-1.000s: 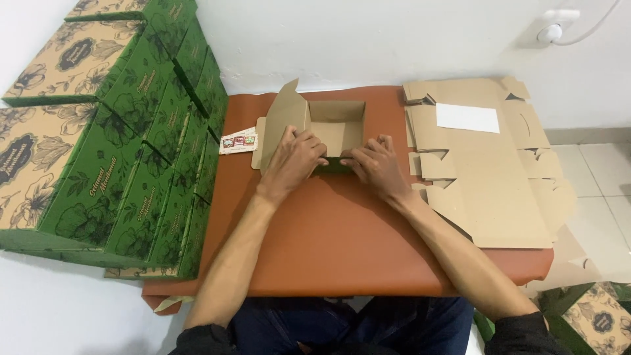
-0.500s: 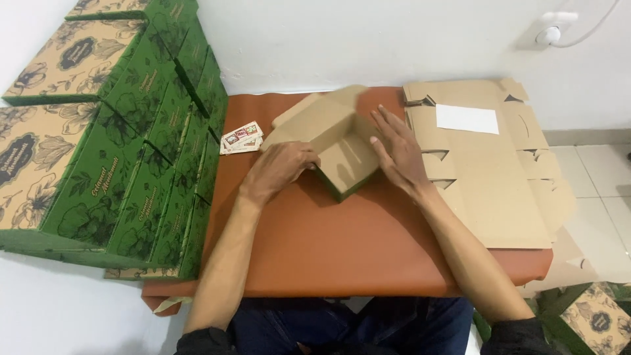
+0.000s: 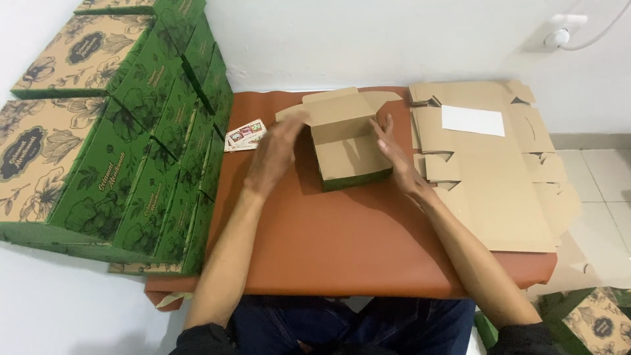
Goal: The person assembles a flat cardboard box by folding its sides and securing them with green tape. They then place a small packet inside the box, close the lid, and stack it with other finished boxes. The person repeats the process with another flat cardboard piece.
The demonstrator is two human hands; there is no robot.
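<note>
A small cardboard box (image 3: 348, 154), brown inside with a green outer wall, sits open on the brown table (image 3: 328, 243), its lid flap raised at the back. My left hand (image 3: 276, 148) is blurred at the box's left side, its fingertips up by the lid flap's left corner. My right hand (image 3: 393, 151) lies flat against the box's right wall, fingers spread. Neither hand closes around anything.
Rows of folded green floral boxes (image 3: 131, 151) are stacked along the left. A pile of flat cardboard blanks (image 3: 486, 177) with a white sheet (image 3: 473, 120) on top lies at the right. Small printed cards (image 3: 244, 135) lie left of the box. Another printed box (image 3: 595, 322) sits on the floor.
The box was tilted and being folded between my hands; now it stands upright and open on the table. My left hand has risen to its left side, my right rests on its right wall.
</note>
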